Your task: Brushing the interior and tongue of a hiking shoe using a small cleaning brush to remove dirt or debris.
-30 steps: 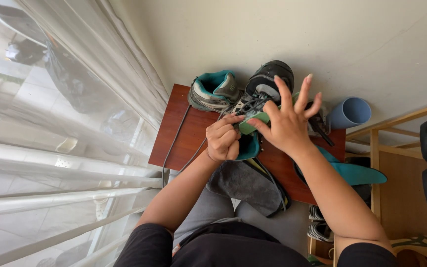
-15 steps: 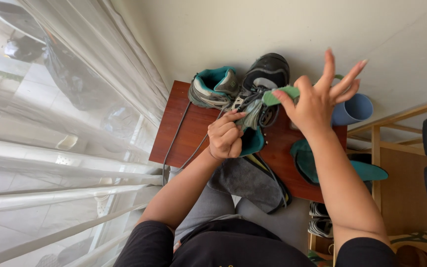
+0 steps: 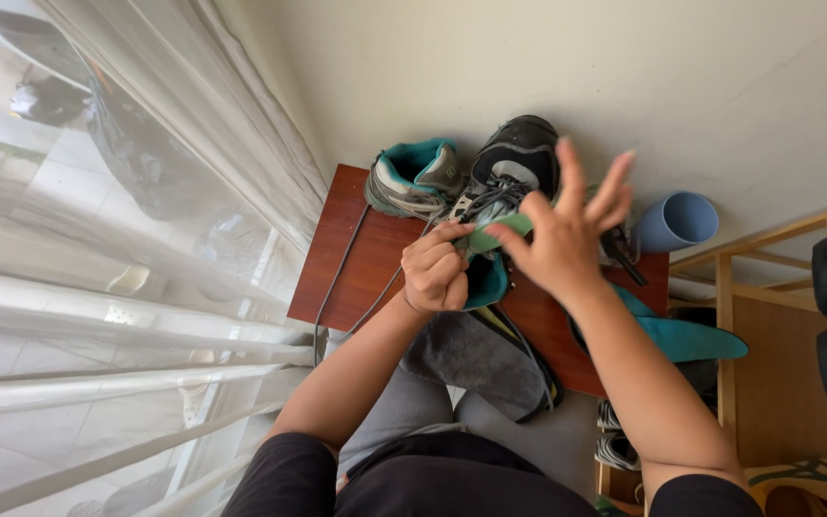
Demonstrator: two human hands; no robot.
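Teal lining marks the boot (image 3: 490, 230) you are working on, which stands on the small reddish wooden table (image 3: 337, 258) by the wall. Your right hand (image 3: 562, 239) covers much of its ankle and tongue, so the lace eyelets there are hard to make out. Your left hand (image 3: 435, 268) is curled closed on the boot's collar, thumb and forefinger pinching near the green strip (image 3: 498, 233). Your right hand pinches that strip's other end between thumb and forefinger, the remaining fingers fanned out and blurred. A second boot (image 3: 413, 177), grey mesh with the same teal lining, lies just beside the first. Thin grey laces (image 3: 342, 268) trail off the table edge. A grey fleecy cloth (image 3: 476, 359) hangs over the near edge, partly hiding a dark shape under it. A pale blue cup (image 3: 677, 220) lies on its side near the wall. Sheer white curtain (image 3: 126, 239) fills the left.
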